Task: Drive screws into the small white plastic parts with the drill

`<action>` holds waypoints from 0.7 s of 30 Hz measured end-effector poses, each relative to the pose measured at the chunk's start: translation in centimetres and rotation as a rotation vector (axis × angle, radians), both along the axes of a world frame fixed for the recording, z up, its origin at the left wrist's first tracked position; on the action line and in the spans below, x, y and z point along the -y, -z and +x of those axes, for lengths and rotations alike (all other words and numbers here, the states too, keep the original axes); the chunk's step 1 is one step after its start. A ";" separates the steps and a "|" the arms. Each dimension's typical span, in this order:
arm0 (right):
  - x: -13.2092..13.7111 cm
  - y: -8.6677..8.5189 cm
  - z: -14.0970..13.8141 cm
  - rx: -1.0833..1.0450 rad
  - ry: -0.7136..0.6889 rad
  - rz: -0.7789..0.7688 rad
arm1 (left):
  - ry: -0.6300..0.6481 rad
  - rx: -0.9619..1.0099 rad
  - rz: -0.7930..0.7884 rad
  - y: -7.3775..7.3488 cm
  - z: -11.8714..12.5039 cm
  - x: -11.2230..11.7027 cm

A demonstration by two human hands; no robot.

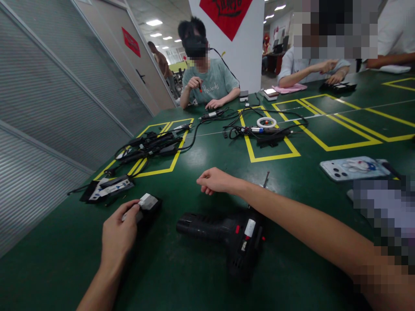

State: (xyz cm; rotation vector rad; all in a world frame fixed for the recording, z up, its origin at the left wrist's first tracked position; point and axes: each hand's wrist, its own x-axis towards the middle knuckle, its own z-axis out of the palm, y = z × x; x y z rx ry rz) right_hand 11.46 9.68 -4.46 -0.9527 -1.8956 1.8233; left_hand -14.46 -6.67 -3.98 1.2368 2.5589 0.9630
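Observation:
My left hand [119,233] grips a small black block with a white label [147,205] that rests on the green table [201,276]. My right hand [214,180] hovers over the table past the block, fingers curled into a loose fist; I cannot make out anything in it. A black cordless drill [227,235] lies on its side under my right forearm, its bit pointing away from me.
A black case with a white label [108,188] lies left of my left hand. Cables and tools [152,144] sit in yellow-taped boxes. A tape ring [266,122] and a phone [355,167] lie to the right. Other people sit at the far edge.

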 end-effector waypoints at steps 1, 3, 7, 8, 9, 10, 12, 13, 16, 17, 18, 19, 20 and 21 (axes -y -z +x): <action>0.0 0.0 0.0 -0.003 0.000 0.001 | -0.003 0.010 -0.007 -0.1 0.0 0.0; 0.1 -0.1 0.0 -0.004 0.001 0.000 | -0.024 0.048 -0.021 -0.3 -0.2 -0.2; 0.1 -0.3 0.1 0.015 0.006 -0.001 | -0.079 0.162 -0.036 -1.1 -1.1 -0.5; 0.1 -0.4 0.1 0.018 0.010 0.000 | -0.076 0.187 -0.056 -1.3 -1.4 -0.5; 0.1 -0.5 0.1 0.017 0.011 0.001 | -0.060 0.212 -0.086 -1.5 -1.6 -0.5; 0.2 -0.5 0.1 0.013 0.011 0.000 | -0.030 0.235 -0.121 -1.7 -1.7 -0.4; 0.2 -0.6 0.1 0.006 0.010 -0.002 | 0.061 0.251 -0.177 -2.0 -1.1 -0.4; 0.2 -0.6 0.1 0.004 0.012 -0.001 | 0.126 0.229 -0.196 -2.1 -0.5 -0.5; 0.2 -0.7 0.1 0.012 0.041 0.029 | 0.330 0.049 -0.197 -2.1 2.6 -1.7; 0.1 -0.9 0.1 0.022 0.058 0.056 | 0.396 -0.001 -0.183 -2.0 3.7 -2.4; -0.1 -1.1 0.2 0.037 0.075 0.098 | 0.457 -0.029 -0.146 -1.9 4.8 -3.4; -0.3 -1.5 0.3 0.056 0.095 0.154 | 0.523 -0.031 -0.115 -1.9 5.8 -4.6; -0.6 -1.9 0.6 0.080 0.115 0.225 | 0.595 -0.017 -0.103 -1.8 6.7 -5.9; -0.9 -2.5 1.1 0.104 0.134 0.307 | 0.662 0.000 -0.096 -1.7 7.4 -7.3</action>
